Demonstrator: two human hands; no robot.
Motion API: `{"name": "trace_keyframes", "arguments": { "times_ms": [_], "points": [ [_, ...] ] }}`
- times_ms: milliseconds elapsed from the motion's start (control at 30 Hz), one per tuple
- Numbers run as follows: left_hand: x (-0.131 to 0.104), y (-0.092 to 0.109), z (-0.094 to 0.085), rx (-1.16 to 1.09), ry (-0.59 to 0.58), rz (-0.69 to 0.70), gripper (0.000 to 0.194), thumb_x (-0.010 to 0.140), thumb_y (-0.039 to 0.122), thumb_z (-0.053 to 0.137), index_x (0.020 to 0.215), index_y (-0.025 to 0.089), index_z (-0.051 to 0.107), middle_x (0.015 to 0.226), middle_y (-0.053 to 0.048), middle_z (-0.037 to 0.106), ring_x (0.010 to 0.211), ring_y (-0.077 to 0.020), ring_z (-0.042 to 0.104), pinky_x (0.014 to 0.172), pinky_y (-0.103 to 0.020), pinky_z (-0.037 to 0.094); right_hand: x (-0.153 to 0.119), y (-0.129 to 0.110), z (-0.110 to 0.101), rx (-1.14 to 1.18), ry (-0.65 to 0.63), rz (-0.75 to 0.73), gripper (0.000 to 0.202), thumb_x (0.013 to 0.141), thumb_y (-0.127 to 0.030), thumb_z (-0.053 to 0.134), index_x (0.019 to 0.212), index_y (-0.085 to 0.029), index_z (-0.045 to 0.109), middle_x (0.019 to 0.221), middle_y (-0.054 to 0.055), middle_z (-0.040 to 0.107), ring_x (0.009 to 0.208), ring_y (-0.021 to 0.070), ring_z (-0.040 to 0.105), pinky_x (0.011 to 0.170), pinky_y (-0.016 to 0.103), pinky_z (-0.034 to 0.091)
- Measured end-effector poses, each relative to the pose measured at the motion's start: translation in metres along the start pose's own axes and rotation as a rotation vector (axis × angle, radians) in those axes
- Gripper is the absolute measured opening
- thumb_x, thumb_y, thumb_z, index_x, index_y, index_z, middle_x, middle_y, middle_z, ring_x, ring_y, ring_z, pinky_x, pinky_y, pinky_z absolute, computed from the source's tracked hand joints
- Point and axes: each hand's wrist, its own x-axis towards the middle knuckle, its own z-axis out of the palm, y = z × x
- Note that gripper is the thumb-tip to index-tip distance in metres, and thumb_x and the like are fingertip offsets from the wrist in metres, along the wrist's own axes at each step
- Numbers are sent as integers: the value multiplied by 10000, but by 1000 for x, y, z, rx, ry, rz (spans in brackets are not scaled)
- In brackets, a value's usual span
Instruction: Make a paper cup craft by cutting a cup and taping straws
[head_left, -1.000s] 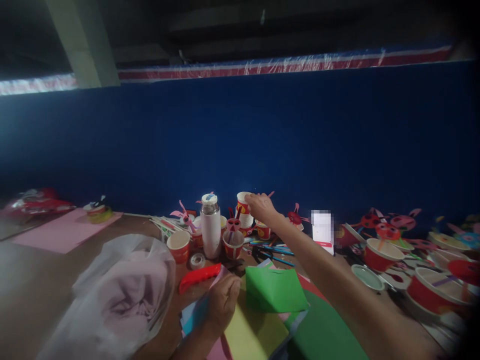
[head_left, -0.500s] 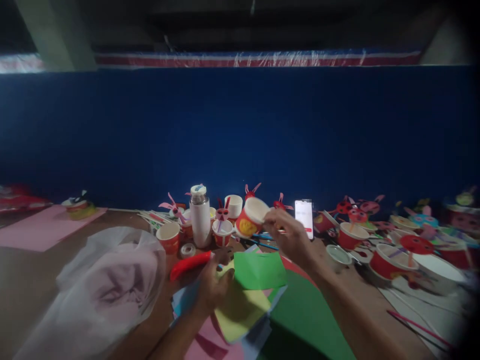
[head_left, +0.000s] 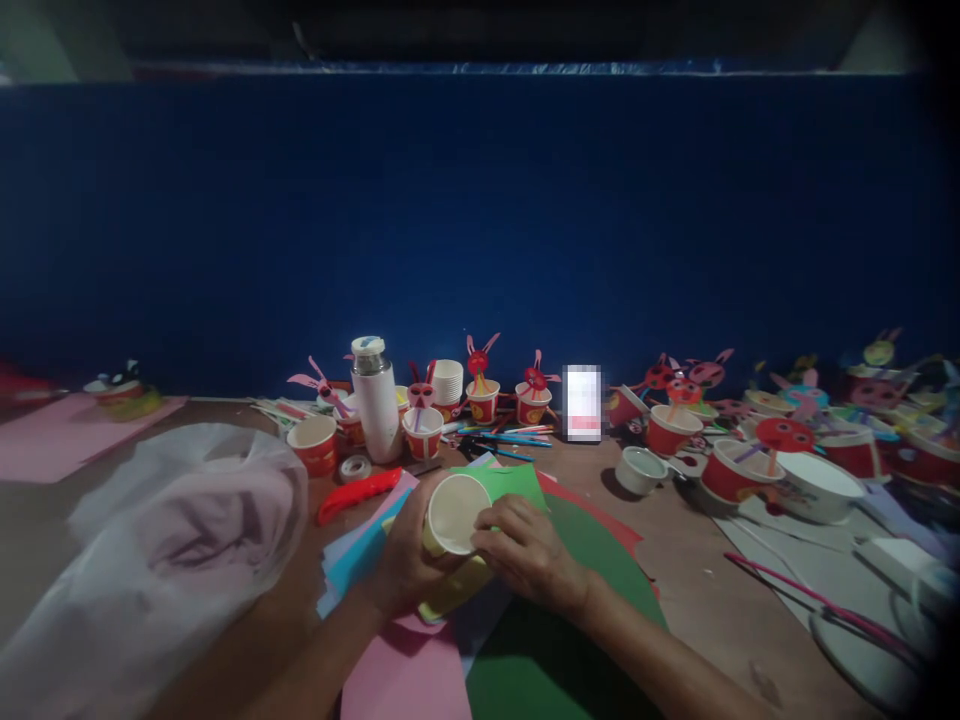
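A paper cup (head_left: 459, 512) is held tilted so that its pale inside faces me. My left hand (head_left: 405, 565) wraps round its left side, closed on it. At the right of the rim, the fingers of my right hand (head_left: 529, 550) pinch the cup's edge. Beneath both hands lie coloured papers: a green sheet (head_left: 525, 485), pink paper (head_left: 409, 670), blue paper (head_left: 356, 560) and a large dark green sheet (head_left: 570, 640). Part of a yellow piece (head_left: 454, 590) shows below the cup. My fingers hide most of the cup's outer wall.
Left of the papers lie a red box cutter-like tool (head_left: 360, 495), a tape roll (head_left: 355, 468) and a plastic bag (head_left: 187, 540). Behind stand a white flask (head_left: 376, 405), stacked cups (head_left: 447, 385) and a phone (head_left: 583, 403). A small bowl (head_left: 641, 470) and several decorated cups (head_left: 739, 470) are rightward.
My right hand has brought the cup down and toward me from the back of the table. My left hand has left the papers and closed round the cup.
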Motion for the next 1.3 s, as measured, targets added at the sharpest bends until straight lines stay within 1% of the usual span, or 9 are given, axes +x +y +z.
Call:
{"name": "trace_keyframes", "arguments": {
  "times_ms": [133, 233, 333, 467, 633, 933, 1133, 1233, 1300],
  "points": [
    [2, -4, 1, -91, 55, -151, 727, 628, 295, 694, 1265, 167, 368, 1156, -130, 561, 1062, -263, 534, 903, -398, 436, -3, 5, 3, 26, 95, 34, 211, 841, -191, 479, 1049, -203, 510, 1018, 88, 596, 929, 177, 533, 783, 312, 438],
    [12, -8, -10, -166, 252, -258, 674, 607, 312, 708, 1206, 153, 442, 1026, -103, 632, 951, -241, 599, 836, -373, 475, -7, 22, 4, 9, 134, 185, 372, 840, -265, 486, 1194, -172, 421, 1166, 147, 524, 1097, 229, 467, 877, 379, 408],
    [27, -8, -34, -208, 460, -315, 619, 588, 323, 721, 1141, 152, 502, 981, -91, 649, 918, -235, 612, 804, -353, 485, -11, 39, 8, -57, -28, 384, 325, 824, -283, 508, 1127, -169, 496, 1095, 138, 563, 1048, 247, 488, 878, 404, 383],
    [38, -11, -60, -94, 637, -314, 526, 588, 343, 715, 1060, 169, 563, 985, -81, 651, 944, -245, 595, 837, -362, 464, -18, 43, 17, -89, -314, 374, 515, 703, -447, 632, 1134, -187, 522, 1181, 121, 521, 1142, 285, 401, 945, 438, 290],
    [36, -19, -56, -178, 597, -343, 493, 595, 362, 705, 1016, 150, 562, 954, -81, 654, 902, -240, 610, 777, -346, 487, -19, 40, 18, -149, -455, 415, 433, 757, -437, 578, 1111, -191, 535, 1153, 103, 543, 1080, 235, 464, 894, 355, 337],
    [30, -14, -41, -297, 382, -271, 539, 603, 314, 711, 1074, 124, 530, 946, -92, 639, 922, -231, 592, 826, -364, 462, -24, 58, 13, -297, -473, 498, 115, 781, -257, 534, 802, -169, 605, 811, 64, 640, 789, 200, 585, 645, 255, 398],
    [30, -14, -42, -302, 379, -286, 514, 621, 328, 699, 1069, 125, 547, 944, -94, 648, 931, -230, 589, 829, -362, 458, -23, 46, 10, -377, -407, 580, 239, 858, -144, 364, 813, -143, 599, 746, 106, 625, 708, 192, 574, 610, 265, 383],
    [30, -14, -43, -307, 397, -300, 510, 611, 328, 707, 1052, 121, 555, 953, -92, 651, 943, -237, 591, 811, -348, 467, -14, 19, 7, -276, -413, 464, 207, 849, -311, 453, 917, -188, 604, 891, 80, 635, 858, 190, 561, 752, 274, 387],
    [30, -12, -44, -315, 408, -301, 507, 604, 332, 711, 1041, 123, 562, 951, -90, 657, 928, -236, 599, 791, -338, 476, -9, 0, 7, -109, -421, 295, 509, 716, -521, 574, 1121, -215, 529, 1125, 88, 571, 1041, 234, 487, 889, 329, 336]
  ]
}}
